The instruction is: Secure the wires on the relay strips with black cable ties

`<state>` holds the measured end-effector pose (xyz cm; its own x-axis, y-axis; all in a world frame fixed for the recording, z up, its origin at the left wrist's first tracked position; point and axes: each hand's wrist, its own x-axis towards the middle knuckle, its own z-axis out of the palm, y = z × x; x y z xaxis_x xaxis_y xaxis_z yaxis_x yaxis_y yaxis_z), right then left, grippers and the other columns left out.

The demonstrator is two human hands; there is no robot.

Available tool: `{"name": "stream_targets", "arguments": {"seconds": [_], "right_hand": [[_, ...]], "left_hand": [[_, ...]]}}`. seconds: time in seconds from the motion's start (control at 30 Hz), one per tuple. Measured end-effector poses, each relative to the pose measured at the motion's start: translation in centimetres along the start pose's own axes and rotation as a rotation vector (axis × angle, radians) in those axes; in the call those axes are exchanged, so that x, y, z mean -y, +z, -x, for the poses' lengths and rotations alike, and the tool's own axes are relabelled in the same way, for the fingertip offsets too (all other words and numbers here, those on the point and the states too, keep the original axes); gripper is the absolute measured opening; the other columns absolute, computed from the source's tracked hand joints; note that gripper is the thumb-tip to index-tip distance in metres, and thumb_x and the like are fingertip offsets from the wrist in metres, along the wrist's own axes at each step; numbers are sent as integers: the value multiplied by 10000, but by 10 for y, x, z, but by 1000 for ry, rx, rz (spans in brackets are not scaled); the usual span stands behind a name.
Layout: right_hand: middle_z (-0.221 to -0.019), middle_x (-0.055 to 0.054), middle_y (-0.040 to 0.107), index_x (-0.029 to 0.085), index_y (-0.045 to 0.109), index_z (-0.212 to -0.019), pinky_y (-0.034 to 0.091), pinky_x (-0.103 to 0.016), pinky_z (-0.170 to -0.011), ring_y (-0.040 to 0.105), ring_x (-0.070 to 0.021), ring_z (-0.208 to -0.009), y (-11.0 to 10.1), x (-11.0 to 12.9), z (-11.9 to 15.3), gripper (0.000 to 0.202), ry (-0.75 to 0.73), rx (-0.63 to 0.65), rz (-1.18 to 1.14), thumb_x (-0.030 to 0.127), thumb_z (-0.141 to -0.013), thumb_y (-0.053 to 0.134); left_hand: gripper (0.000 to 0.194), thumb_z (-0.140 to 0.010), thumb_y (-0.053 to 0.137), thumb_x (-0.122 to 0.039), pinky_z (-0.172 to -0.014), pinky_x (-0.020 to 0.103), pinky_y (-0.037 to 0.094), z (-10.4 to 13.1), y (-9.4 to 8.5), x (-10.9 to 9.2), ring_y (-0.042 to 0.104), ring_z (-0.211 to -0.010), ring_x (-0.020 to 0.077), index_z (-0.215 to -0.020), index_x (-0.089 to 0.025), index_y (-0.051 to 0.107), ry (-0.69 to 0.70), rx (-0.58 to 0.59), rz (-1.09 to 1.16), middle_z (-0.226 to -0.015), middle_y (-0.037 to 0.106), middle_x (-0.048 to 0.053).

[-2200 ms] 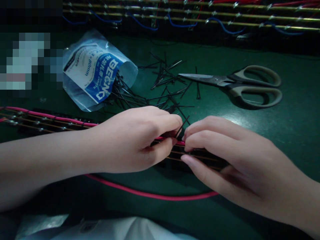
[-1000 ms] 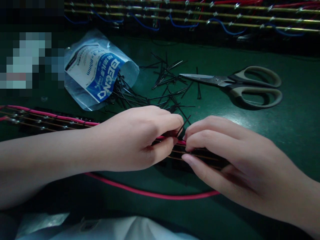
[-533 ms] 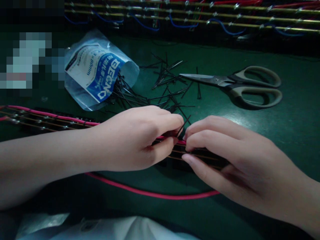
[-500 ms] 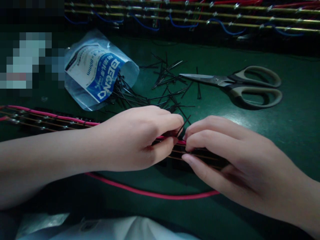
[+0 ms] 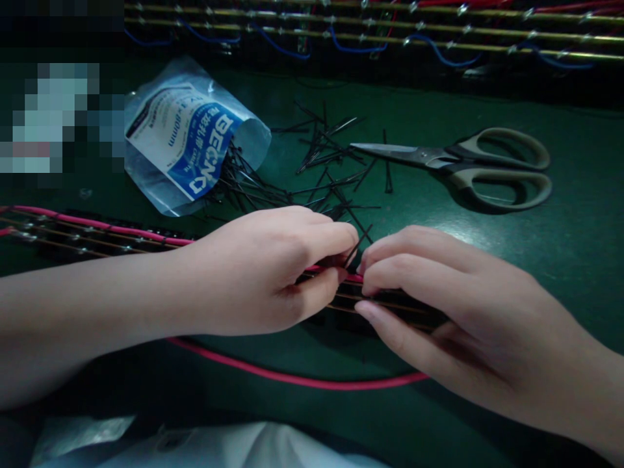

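Observation:
A long strip with brass-coloured rods (image 5: 347, 300) runs across the table beneath both hands, and a red cable (image 5: 131, 233) lies along its far side. My left hand (image 5: 287, 270) is closed in a pinch; a thin black cable tie (image 5: 359, 244) sticks up from between its thumb and forefinger, just above the cable. Close by on the right, my right hand (image 5: 468, 312) has its curled fingers on the far side of the strip at the cable and its thumb on the near side, gripping the strip. The fingers cover where the tie meets the cable.
An opened plastic bag (image 5: 195, 140) spills black cable ties (image 5: 331, 143) over the green table (image 5: 575, 260). Scissors (image 5: 433, 158) lie beyond my right hand. Another rod assembly (image 5: 351, 39) with blue wires spans the back. A loose red cable loop (image 5: 302, 380) hangs nearer me.

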<state>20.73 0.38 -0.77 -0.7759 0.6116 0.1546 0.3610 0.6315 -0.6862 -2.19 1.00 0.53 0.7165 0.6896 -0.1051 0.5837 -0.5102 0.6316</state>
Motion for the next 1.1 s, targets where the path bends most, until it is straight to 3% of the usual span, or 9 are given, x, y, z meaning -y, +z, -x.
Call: {"name": "stream_targets", "arguments": {"seconds": [1.1], "right_hand": [[-935, -54, 670, 214, 633, -932, 496, -292, -678, 627, -181, -805, -2, 2, -2, 71, 7, -8, 2, 159, -930, 587]], "left_hand": [[112, -923, 515, -126, -699, 271, 398, 0, 0, -1, 581, -807, 154, -892, -182, 607, -8, 20, 5, -827, 633, -4]]}}
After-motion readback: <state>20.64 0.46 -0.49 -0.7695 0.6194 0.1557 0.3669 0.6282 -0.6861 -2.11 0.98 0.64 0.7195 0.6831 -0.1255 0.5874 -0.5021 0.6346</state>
